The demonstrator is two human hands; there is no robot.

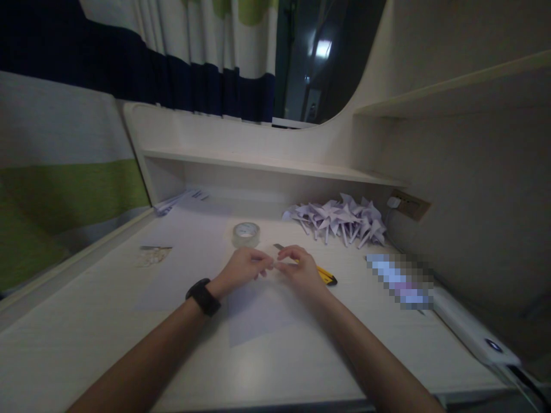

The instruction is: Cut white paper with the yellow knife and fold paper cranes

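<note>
Both hands, left hand (243, 267) and right hand (300, 267), meet fingertip to fingertip at the frame centre, pinching something too small to identify, above a paper sheet (253, 312) on the tabletop (86, 332); a yellow cutter (326, 276) lies just behind.

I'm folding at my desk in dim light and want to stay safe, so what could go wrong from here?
1. The yellow knife lies right behind your right hand, and its blade looks extended; a careless move could mean a cut.
2. Your left hand and right hand meet over the sheet; in this dim light a fold could easily go off-line.
3. The tape roll and the pile of folded pieces sit close behind; a sweep of the arm might knock them.
</note>
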